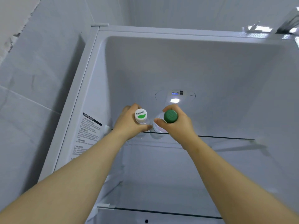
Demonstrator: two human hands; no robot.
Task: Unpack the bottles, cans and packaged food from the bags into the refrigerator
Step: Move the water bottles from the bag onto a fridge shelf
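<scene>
Both my arms reach into the open refrigerator (210,65). My left hand (129,124) is closed around a clear water bottle with a white and green cap (141,115). My right hand (176,126) is closed around a clear bottle with a dark green cap (170,116). The two bottles stand side by side, nearly touching, at the left part of the upper glass shelf (226,137). My fingers hide most of each bottle's body, and I see them from above.
A second glass shelf (161,211) lies lower down. The fridge's left inner wall carries a printed label (88,135). A control panel and a lamp (175,96) sit on the back wall. Grey tiled wall (32,94) stands left of the fridge.
</scene>
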